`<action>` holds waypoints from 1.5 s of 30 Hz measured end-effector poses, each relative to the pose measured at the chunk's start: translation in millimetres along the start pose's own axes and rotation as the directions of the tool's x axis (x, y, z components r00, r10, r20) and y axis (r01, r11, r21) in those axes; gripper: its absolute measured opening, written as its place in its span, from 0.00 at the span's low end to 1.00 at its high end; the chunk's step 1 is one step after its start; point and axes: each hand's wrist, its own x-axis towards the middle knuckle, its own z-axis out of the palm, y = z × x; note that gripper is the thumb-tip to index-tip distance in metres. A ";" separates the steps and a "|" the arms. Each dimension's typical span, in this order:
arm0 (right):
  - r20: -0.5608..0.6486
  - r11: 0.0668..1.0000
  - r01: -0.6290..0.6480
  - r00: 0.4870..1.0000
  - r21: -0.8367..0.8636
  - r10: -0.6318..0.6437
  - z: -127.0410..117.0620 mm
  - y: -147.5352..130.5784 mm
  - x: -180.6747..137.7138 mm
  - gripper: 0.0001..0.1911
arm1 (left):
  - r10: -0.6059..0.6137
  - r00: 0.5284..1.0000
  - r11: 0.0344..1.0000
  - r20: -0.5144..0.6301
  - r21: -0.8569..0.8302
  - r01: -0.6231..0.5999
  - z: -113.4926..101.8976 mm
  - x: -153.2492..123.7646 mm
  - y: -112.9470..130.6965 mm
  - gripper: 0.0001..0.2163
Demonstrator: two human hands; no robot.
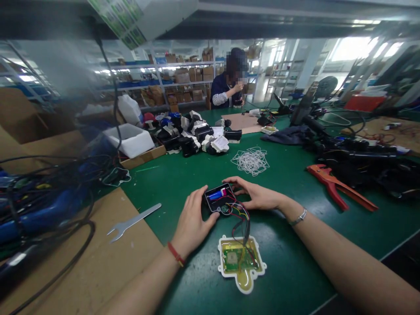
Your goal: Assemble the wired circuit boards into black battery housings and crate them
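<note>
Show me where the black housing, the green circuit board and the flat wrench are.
black housing (pixel 212 204): head view, its dark lower edge.
green circuit board (pixel 233 259): head view, centre of the board.
flat wrench (pixel 139 217): head view, middle of its handle.

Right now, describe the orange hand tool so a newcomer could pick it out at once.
Start on the green bench and go right from the black housing held between the left hand and right hand. Just before the heap of black cables lies the orange hand tool. It alone is bright orange among dark gear, with two long handles spread apart.
</note>
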 end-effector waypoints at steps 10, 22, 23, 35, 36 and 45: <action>-0.101 0.938 0.040 0.992 -0.343 -0.079 11.7 3.8 -0.5 0.50 | -0.094 0.996 0.992 -0.003 -0.086 0.093 5.1 1.5 4.6 0.24; -0.178 0.918 0.013 0.980 -0.396 -0.091 15.0 0.4 -0.7 0.41 | -0.211 0.963 0.880 0.170 -0.396 0.263 -1.2 11.1 -7.2 0.21; -0.177 0.920 0.013 0.980 -0.391 -0.089 14.5 0.3 -0.8 0.40 | -0.213 0.963 0.877 0.166 -0.402 0.263 -0.9 10.3 -8.2 0.21; -0.176 0.926 0.004 0.981 -0.378 -0.076 12.4 -2.1 -0.8 0.37 | -0.273 0.952 0.838 0.139 -0.451 0.307 -5.1 27.2 -4.7 0.17; -0.177 0.926 0.002 0.981 -0.376 -0.074 12.5 -2.1 -0.6 0.37 | -0.266 0.954 0.844 0.135 -0.446 0.298 -4.1 27.5 -5.0 0.17; -0.165 0.931 0.003 0.984 -0.364 -0.068 10.7 -1.6 -0.3 0.38 | -0.176 0.964 0.891 0.200 -0.384 0.242 -4.5 13.6 -10.7 0.23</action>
